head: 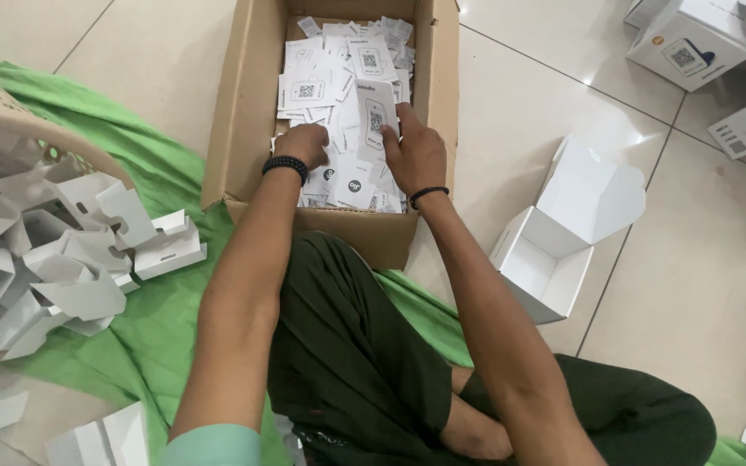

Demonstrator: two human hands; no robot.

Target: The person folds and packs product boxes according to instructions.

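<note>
Both hands in cardboard box [248,112]: L hand [302,145] curled, grip unclear; R hand [414,152] fingers pinching white card [377,116].

Dk green trousers, blk bead bracelet [286,165], blk wristband [428,194].

Bright, even daylight-type light; no hard shadows anywhere. Glossy floor tiles [511,112] throw soft glare, strongest in a white patch at upper right and a smaller gleam near the top edge. White open carton [563,233] close to blown out, inner folds barely readable. Inside of cardboard box [252,103] slightly shaded along its left wall. Focus reasonably sharp at centre; mild softness and wide-angle stretch at the corners. Forearms near bottom edge look enlarged.
</note>
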